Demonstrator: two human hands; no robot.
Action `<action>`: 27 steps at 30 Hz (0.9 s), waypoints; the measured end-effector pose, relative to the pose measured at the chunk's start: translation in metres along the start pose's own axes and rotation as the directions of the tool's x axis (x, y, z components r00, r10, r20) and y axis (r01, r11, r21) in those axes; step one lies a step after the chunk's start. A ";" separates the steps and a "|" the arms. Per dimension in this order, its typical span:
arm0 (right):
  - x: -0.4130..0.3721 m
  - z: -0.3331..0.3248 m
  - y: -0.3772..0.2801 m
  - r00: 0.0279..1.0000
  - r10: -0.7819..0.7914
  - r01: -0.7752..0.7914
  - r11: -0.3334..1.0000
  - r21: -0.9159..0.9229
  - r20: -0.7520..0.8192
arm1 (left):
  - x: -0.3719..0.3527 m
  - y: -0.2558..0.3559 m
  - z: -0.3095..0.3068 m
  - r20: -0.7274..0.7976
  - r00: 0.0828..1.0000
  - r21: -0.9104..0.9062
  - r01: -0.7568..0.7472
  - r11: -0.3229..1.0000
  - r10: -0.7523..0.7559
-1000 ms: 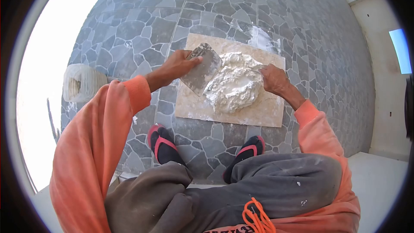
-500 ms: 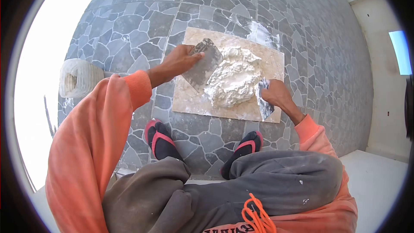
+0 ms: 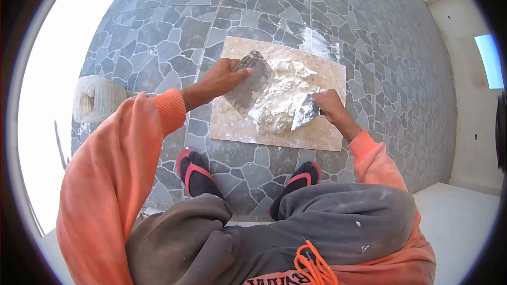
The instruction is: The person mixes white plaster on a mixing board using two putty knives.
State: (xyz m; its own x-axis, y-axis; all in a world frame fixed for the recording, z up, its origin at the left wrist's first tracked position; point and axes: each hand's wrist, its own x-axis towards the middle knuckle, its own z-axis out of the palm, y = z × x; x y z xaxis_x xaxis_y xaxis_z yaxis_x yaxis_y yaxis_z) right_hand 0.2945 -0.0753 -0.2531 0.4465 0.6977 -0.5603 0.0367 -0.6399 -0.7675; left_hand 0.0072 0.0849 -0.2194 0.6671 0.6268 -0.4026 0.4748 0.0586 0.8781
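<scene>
A heap of wet white plaster (image 3: 280,92) lies on a beige tile (image 3: 232,129) on the floor. My left hand (image 3: 224,80) is closed round a wide, grey-smeared scraper blade (image 3: 252,85), tilted against the heap's left side. Closed as well, my right hand (image 3: 331,106) grips a putty knife (image 3: 307,112), whose blade is at the heap's right side. Both tools have plaster on them, and their handles are mostly hidden by my fingers.
The floor (image 3: 142,37) has a grey stone pattern, with a white smear (image 3: 317,42) beyond the tile. A roll of mesh tape (image 3: 97,98) sits at the left. My feet in red flip-flops (image 3: 194,168) are just short of the tile.
My right hand has moved left, bringing the putty knife from the tile's right side onto the plaster's right edge. My left hand and its scraper are almost unmoved.
</scene>
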 end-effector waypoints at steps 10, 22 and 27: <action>0.016 -0.013 0.020 0.974 -0.224 0.156 0.619 -0.770 0.018 | 0.003 -0.003 0.000 -0.012 0.998 0.032 0.058 0.998 -0.058; 0.055 -0.068 0.025 0.957 -0.272 0.077 0.583 -0.808 -0.105 | 0.003 -0.005 0.001 -0.022 0.997 0.041 0.078 0.996 -0.077; 0.044 -0.047 0.029 0.950 -0.310 0.221 0.562 -0.797 0.045 | 0.006 -0.009 0.002 -0.027 0.998 0.078 0.055 0.995 -0.053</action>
State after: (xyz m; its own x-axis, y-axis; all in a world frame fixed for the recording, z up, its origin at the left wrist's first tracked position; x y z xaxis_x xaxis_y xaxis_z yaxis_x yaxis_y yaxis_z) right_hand 0.3576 -0.0783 -0.2854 0.3727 0.8753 -0.3082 0.8321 -0.4622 -0.3064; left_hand 0.0087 0.0866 -0.2302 0.6255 0.6435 -0.4412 0.5536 0.0323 0.8321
